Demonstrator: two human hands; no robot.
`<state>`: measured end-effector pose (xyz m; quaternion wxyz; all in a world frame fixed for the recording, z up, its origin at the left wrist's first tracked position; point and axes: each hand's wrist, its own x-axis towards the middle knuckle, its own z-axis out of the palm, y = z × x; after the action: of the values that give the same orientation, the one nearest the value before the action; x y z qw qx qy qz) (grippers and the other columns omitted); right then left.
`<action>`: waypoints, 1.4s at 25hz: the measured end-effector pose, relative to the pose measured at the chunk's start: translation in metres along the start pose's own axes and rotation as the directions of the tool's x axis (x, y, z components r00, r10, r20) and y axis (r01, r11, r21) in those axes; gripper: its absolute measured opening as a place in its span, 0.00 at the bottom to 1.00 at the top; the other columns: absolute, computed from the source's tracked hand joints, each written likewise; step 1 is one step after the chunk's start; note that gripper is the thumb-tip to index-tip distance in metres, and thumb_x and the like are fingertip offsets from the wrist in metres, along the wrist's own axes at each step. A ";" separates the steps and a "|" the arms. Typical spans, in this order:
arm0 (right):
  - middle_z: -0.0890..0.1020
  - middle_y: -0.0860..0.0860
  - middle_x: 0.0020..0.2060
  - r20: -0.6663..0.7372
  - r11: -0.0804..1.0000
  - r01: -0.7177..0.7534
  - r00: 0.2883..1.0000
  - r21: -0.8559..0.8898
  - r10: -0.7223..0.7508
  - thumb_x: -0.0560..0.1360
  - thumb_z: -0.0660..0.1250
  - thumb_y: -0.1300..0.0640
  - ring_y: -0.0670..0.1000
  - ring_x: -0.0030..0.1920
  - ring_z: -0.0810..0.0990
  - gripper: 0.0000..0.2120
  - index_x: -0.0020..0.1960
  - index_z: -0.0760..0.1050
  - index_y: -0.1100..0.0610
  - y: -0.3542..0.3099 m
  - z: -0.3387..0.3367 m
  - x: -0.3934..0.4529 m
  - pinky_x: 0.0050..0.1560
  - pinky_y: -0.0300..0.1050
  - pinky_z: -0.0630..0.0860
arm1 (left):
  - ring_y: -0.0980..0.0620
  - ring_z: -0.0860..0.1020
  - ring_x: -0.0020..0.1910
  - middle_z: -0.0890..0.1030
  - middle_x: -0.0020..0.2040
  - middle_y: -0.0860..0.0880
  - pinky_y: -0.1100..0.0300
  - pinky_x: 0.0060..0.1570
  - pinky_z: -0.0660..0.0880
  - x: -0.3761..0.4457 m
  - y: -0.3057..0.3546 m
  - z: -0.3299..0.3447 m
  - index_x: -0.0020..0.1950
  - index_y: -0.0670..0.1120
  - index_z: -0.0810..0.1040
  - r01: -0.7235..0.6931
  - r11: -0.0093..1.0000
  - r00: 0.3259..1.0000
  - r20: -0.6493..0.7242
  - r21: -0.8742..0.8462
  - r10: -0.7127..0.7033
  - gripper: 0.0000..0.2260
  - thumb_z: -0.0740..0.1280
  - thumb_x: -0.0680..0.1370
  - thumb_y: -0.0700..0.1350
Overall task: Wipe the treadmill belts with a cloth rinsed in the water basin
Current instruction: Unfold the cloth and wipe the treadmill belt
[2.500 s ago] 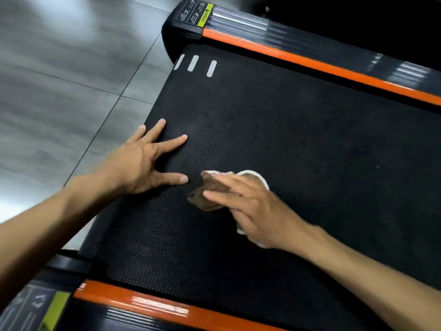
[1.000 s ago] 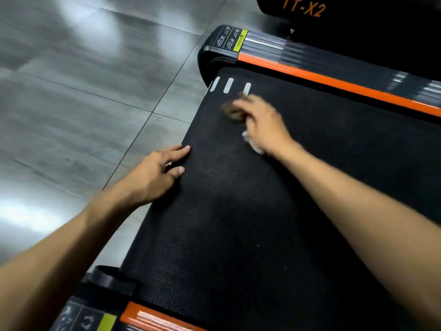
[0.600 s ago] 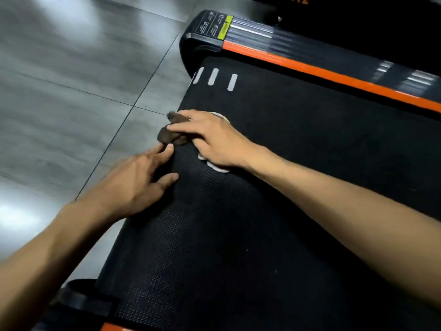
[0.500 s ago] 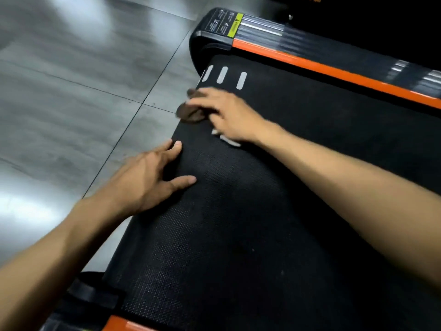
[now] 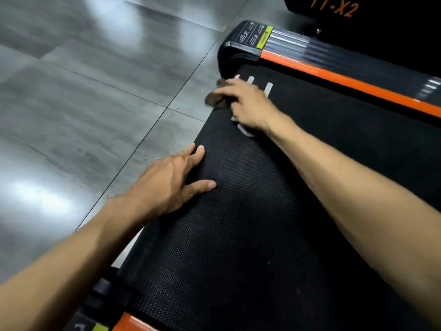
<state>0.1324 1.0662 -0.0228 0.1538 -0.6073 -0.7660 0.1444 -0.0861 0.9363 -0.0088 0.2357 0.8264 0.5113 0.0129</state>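
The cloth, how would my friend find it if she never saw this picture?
Find the black treadmill belt and follow it to the corner with three white dashes. There the right hand presses the cloth, a brown crumpled rag with a white edge.

Most of the cloth (image 5: pixel 216 99) is hidden under the right hand (image 5: pixel 248 103), both smeared by motion blur. The treadmill belt (image 5: pixel 262 211) runs off the right and bottom edges. Orange lettering (image 5: pixel 334 7) is cut off at the top edge.
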 end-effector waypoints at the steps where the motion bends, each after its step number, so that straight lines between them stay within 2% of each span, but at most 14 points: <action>1: 0.69 0.48 0.73 0.071 0.995 0.096 0.993 0.003 -0.096 0.72 0.59 0.68 0.52 0.73 0.67 0.29 0.68 0.75 0.47 -0.007 0.003 -0.008 0.73 0.48 0.63 | 0.49 0.61 0.76 0.53 0.80 0.50 0.55 0.71 0.61 0.000 -0.001 0.000 0.80 0.51 0.54 -0.001 1.000 1.000 0.005 0.001 0.001 0.38 0.62 0.76 0.66; 3: 0.71 0.48 0.72 0.150 0.974 0.224 0.962 0.036 -0.227 0.71 0.60 0.69 0.51 0.72 0.69 0.30 0.67 0.77 0.47 -0.011 0.004 -0.014 0.73 0.48 0.63 | 0.48 0.62 0.76 0.54 0.80 0.50 0.53 0.71 0.62 0.000 -0.001 0.001 0.80 0.51 0.55 0.001 1.000 1.000 0.005 -0.007 -0.001 0.39 0.60 0.74 0.69; 5: 0.71 0.49 0.72 0.121 0.981 0.193 0.973 0.029 -0.195 0.71 0.59 0.70 0.52 0.72 0.69 0.30 0.67 0.77 0.49 0.000 -0.001 -0.002 0.74 0.47 0.63 | 0.49 0.61 0.76 0.54 0.80 0.51 0.54 0.72 0.61 0.000 -0.001 0.000 0.80 0.51 0.55 0.008 1.000 1.000 0.001 -0.026 -0.008 0.39 0.61 0.75 0.68; 8: 0.71 0.47 0.71 -0.123 0.984 -0.161 0.978 0.070 0.169 0.73 0.58 0.70 0.53 0.69 0.71 0.29 0.67 0.76 0.46 0.047 -0.023 0.013 0.70 0.47 0.67 | 0.49 0.63 0.75 0.54 0.80 0.52 0.54 0.71 0.62 -0.001 0.002 -0.001 0.80 0.51 0.54 -0.006 1.000 1.000 0.004 -0.015 0.006 0.38 0.61 0.75 0.67; 11: 0.75 0.48 0.67 -0.293 0.900 -0.422 0.852 0.105 0.434 0.73 0.62 0.66 0.55 0.65 0.74 0.26 0.66 0.77 0.45 0.100 -0.042 -0.014 0.66 0.48 0.71 | 0.50 0.63 0.75 0.53 0.80 0.55 0.55 0.69 0.62 -0.001 0.000 -0.002 0.80 0.52 0.53 0.002 1.000 1.000 -0.003 0.006 -0.002 0.38 0.61 0.75 0.65; 15: 0.75 0.49 0.67 -0.400 0.797 -0.593 0.706 0.119 0.585 0.73 0.61 0.65 0.54 0.66 0.74 0.25 0.66 0.77 0.48 0.119 -0.051 -0.045 0.64 0.42 0.70 | 0.50 0.61 0.76 0.51 0.80 0.53 0.56 0.70 0.61 0.000 -0.002 -0.001 0.80 0.53 0.52 -0.003 1.000 1.000 0.011 0.021 0.002 0.38 0.60 0.75 0.66; 18: 0.75 0.47 0.67 -0.283 0.851 -0.484 0.803 0.206 0.525 0.71 0.61 0.67 0.48 0.64 0.75 0.27 0.67 0.77 0.48 0.075 -0.032 -0.027 0.63 0.38 0.73 | 0.51 0.59 0.77 0.52 0.80 0.52 0.54 0.73 0.60 0.003 -0.005 0.001 0.80 0.52 0.53 -0.016 1.000 1.000 0.020 0.007 0.016 0.37 0.62 0.76 0.64; 21: 0.74 0.49 0.70 -0.148 0.979 -0.123 0.978 0.162 0.147 0.71 0.59 0.67 0.47 0.67 0.73 0.27 0.66 0.79 0.50 -0.019 0.012 -0.042 0.67 0.37 0.69 | 0.52 0.64 0.74 0.64 0.76 0.50 0.61 0.71 0.62 0.005 -0.018 -0.003 0.76 0.50 0.66 0.007 0.959 0.999 0.036 -0.282 0.003 0.26 0.67 0.79 0.49; 23: 0.76 0.52 0.68 -0.044 0.982 0.149 0.988 0.113 -0.145 0.68 0.59 0.63 0.54 0.67 0.75 0.26 0.63 0.80 0.50 -0.084 0.044 -0.085 0.69 0.48 0.68 | 0.51 0.77 0.61 0.81 0.61 0.45 0.68 0.56 0.72 -0.003 -0.033 -0.009 0.57 0.49 0.83 0.101 0.803 0.992 0.000 -0.587 -0.125 0.13 0.68 0.77 0.34; 25: 0.78 0.54 0.65 0.047 0.943 0.305 0.948 0.129 -0.313 0.68 0.59 0.62 0.58 0.63 0.76 0.25 0.62 0.80 0.51 -0.114 0.061 -0.124 0.66 0.54 0.69 | 0.49 0.80 0.46 0.85 0.43 0.41 0.70 0.43 0.75 -0.019 -0.050 -0.012 0.35 0.47 0.86 0.200 0.713 0.954 -0.031 -0.673 -0.297 0.16 0.67 0.74 0.28; 26: 0.78 0.54 0.66 0.084 0.933 0.334 0.934 0.132 -0.346 0.68 0.59 0.62 0.59 0.63 0.76 0.25 0.63 0.80 0.51 -0.110 0.057 -0.125 0.66 0.54 0.69 | 0.49 0.80 0.44 0.85 0.41 0.41 0.70 0.41 0.75 -0.026 -0.058 -0.012 0.34 0.45 0.85 0.240 0.676 0.926 -0.045 -0.697 -0.375 0.16 0.67 0.75 0.29; 29: 0.76 0.51 0.68 0.072 0.980 0.197 0.978 -0.030 -0.194 0.69 0.61 0.62 0.58 0.66 0.74 0.26 0.64 0.79 0.49 -0.073 0.037 -0.070 0.67 0.53 0.70 | 0.48 0.77 0.46 0.82 0.46 0.42 0.64 0.40 0.72 -0.034 -0.073 -0.013 0.43 0.43 0.81 0.312 0.564 0.821 -0.082 -0.764 -0.566 0.09 0.64 0.77 0.32; 32: 0.75 0.49 0.68 -0.058 0.988 -0.129 0.991 -0.079 0.124 0.70 0.62 0.64 0.56 0.68 0.73 0.25 0.64 0.79 0.48 -0.041 0.007 -0.014 0.67 0.46 0.69 | 0.53 0.75 0.42 0.80 0.44 0.48 0.62 0.45 0.69 -0.032 -0.077 -0.011 0.49 0.45 0.80 0.328 0.584 0.822 -0.080 -0.742 -0.563 0.07 0.65 0.78 0.35; 35: 0.79 0.48 0.64 0.003 0.988 -0.083 0.996 -0.131 0.084 0.67 0.58 0.56 0.56 0.66 0.74 0.24 0.60 0.82 0.46 -0.066 0.011 -0.018 0.66 0.49 0.70 | 0.56 0.74 0.42 0.78 0.43 0.51 0.60 0.49 0.68 -0.026 -0.072 -0.009 0.52 0.46 0.79 0.308 0.582 0.827 -0.090 -0.752 -0.554 0.07 0.66 0.78 0.36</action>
<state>0.0738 1.0335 -0.0069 0.1043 -0.6469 -0.7484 0.1028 -0.1610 0.9436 -0.0240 0.4456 0.5042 0.6838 0.2821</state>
